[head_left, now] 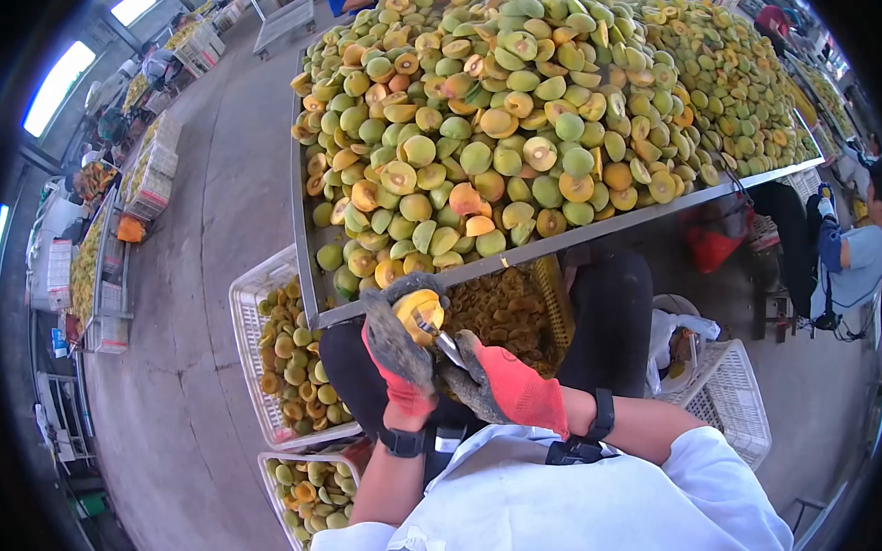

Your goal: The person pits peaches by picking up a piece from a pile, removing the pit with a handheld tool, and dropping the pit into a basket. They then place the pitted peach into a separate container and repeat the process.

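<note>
My left hand (397,344), in a red and dark grey work glove, is closed around a yellow peach half (420,309), cut face up. My right hand (507,383), gloved the same way, grips a small metal pitting tool (448,348). The tool's tip meets the middle of the cut face; its exact shape there is hard to make out. Both hands are above my lap, just in front of the metal table (549,242). Halved green and yellow peaches (474,158) are heaped on that table, several with brown stones showing.
Under the table edge, a yellow crate (554,304) holds brown stones or scraps. White crates of peach halves (302,353) (312,490) stand at my left. A white crate (733,397) and a red bag (711,241) are at right. Other people (855,256) sit nearby.
</note>
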